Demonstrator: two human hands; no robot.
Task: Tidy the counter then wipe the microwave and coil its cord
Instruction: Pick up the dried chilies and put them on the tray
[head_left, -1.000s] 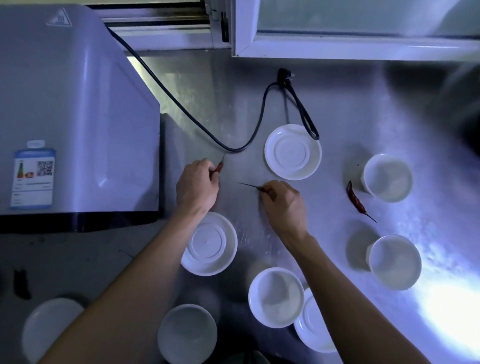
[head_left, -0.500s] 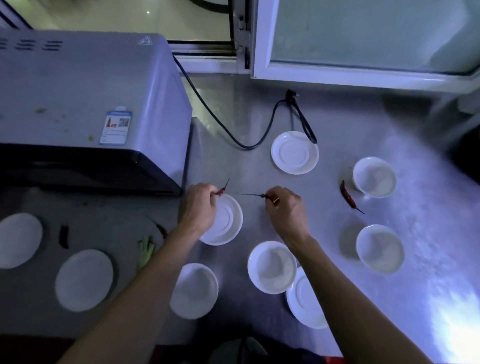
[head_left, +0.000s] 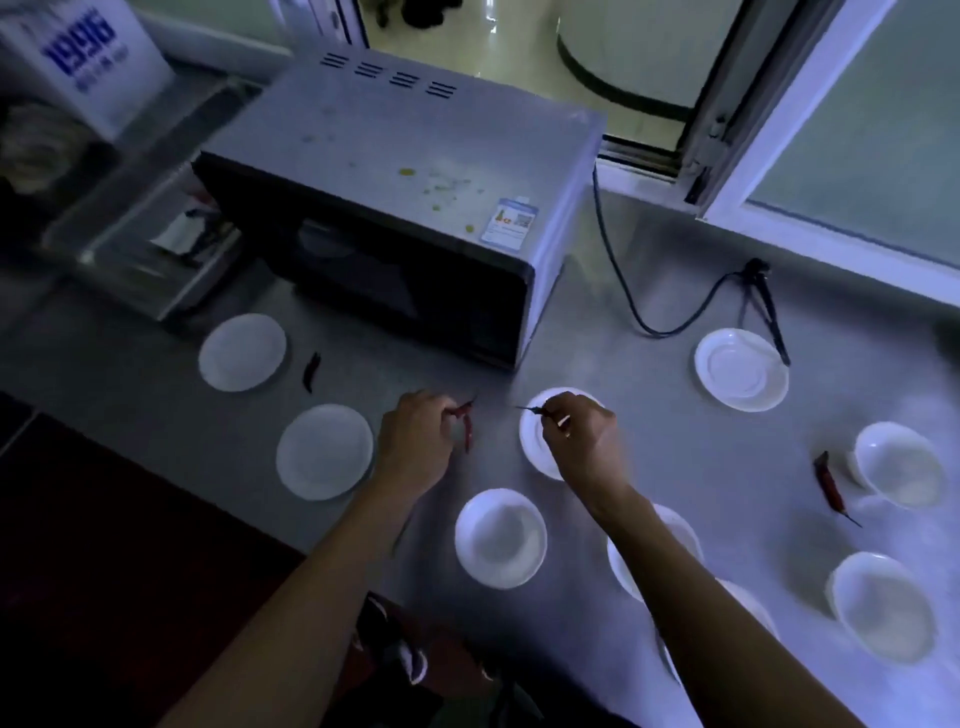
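On the grey counter (head_left: 649, 415), just in front of the microwave (head_left: 415, 208): left hand (head_left: 415, 447) pinching a red chili (head_left: 467, 431), right hand (head_left: 576, 441) pinching a thin stem (head_left: 532, 409) over a white saucer (head_left: 535, 447). Behind, to the right, black cord (head_left: 618, 291) lying loose, spots on the microwave top.

We see a grey metal table (head_left: 649, 441) carrying a silver box microwave with a black door (head_left: 405, 208) at the back, its black power cord (head_left: 623, 291) snaking over the surface to a plug (head_left: 756, 270). White round saucers lie flat at left (head_left: 242, 352), front-left (head_left: 324, 452), centre (head_left: 535, 447) and right (head_left: 741, 369). White round bowls sit at front-centre (head_left: 501, 538), far right (head_left: 901, 464) and front-right (head_left: 883, 605). One dried red chilli (head_left: 830, 487) lies just beside the far-right bowl; one dark chilli (head_left: 310, 371) lies between the two left saucers.
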